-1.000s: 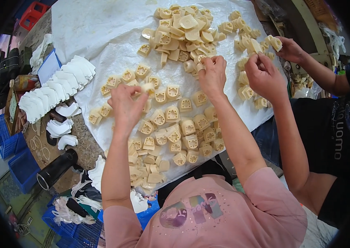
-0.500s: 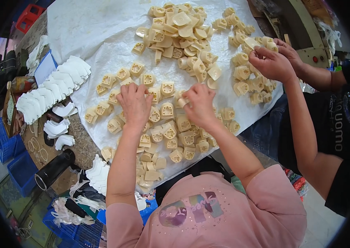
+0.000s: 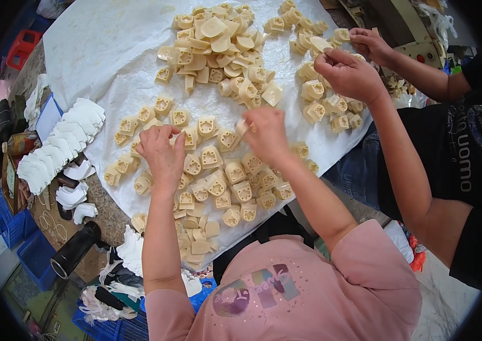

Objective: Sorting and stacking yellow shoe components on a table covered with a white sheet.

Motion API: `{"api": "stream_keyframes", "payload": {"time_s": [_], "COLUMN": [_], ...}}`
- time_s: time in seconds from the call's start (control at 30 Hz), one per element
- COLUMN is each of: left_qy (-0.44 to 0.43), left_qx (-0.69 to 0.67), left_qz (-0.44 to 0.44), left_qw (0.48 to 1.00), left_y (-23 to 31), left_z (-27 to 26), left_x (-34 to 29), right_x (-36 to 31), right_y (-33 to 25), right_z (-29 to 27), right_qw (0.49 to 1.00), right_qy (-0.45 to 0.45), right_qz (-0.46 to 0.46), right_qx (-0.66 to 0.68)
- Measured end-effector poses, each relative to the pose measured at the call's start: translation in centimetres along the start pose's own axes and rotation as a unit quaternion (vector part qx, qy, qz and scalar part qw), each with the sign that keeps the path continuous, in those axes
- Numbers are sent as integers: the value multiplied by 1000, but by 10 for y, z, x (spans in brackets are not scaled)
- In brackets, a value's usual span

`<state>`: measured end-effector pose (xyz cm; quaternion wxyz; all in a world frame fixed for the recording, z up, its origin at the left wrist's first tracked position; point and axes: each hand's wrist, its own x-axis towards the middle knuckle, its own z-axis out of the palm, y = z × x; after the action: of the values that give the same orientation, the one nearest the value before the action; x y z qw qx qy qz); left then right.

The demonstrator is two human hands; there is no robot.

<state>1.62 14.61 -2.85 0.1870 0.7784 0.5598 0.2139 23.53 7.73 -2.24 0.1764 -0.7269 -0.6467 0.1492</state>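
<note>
My left hand (image 3: 163,152) hangs over the left side of the spread cream plastic pieces, fingers bent downward and thumb apart. No piece shows in its grasp, though the undersides of the fingers are hidden. Somewhat blurred, my right hand (image 3: 265,135) is above the sheet with a small cream plastic piece (image 3: 242,127) pinched at its fingertips. Below and between my hands, many arch-shaped cream pieces (image 3: 211,157) stand in loose rows, their hollow sides with star-like ribs facing up. Farther off lies a heaped pile of similar cream pieces (image 3: 216,48).
A white plastic sheet (image 3: 104,42) covers the table. At right, a co-worker's two hands (image 3: 350,71) handle cream pieces beside another pile (image 3: 315,91). White curved parts (image 3: 59,149) are stacked at left, near a black cylinder (image 3: 76,249) and blue crates (image 3: 37,258).
The whole view has shifted, so the table's contents sit farther left. My right hand has lifted slightly away with a small piece; my left hand stays over the same group.
</note>
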Motion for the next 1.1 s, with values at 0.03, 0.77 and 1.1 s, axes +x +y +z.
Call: {"api": "stream_keyframes", "payload": {"time_s": [0.03, 0.77, 1.1], "left_qy": [-1, -70, -95], "left_qx": [1, -49, -27], "left_qz": [1, 73, 69], "left_qw": [1000, 994, 993], "left_y": [4, 61, 61], "left_z": [1, 54, 53], "left_x": [1, 39, 39], "right_x": [9, 38, -9], "right_y": [5, 52, 17], "right_z": [-3, -9, -13], "right_qw": [994, 982, 986], "right_qy": [36, 115, -75], "right_qz": [85, 41, -105], "right_qx": [57, 147, -108]}}
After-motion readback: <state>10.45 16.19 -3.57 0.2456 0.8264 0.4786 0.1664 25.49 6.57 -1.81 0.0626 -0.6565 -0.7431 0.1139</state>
